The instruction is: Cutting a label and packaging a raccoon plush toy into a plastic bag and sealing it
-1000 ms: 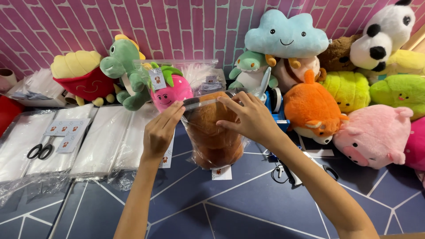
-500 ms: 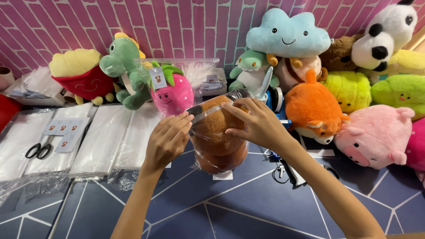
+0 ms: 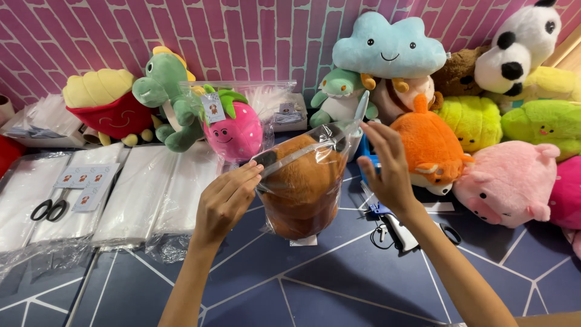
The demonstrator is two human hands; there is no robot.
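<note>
Bare dark-blue tabletop lies open below both hands. Beyond the right hand, an orange plush fox and pink plush pig crowd close. Beside the left hand, stacked clear plastic bags and a pink plush strawberry block passage.

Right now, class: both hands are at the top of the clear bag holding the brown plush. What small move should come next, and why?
Probably run the left hand rightward along the bag mouth, pressing it shut. Its fingers pinch the left end, while the right hand steadies the raised right corner and the brown plush sits fully inside.
</note>
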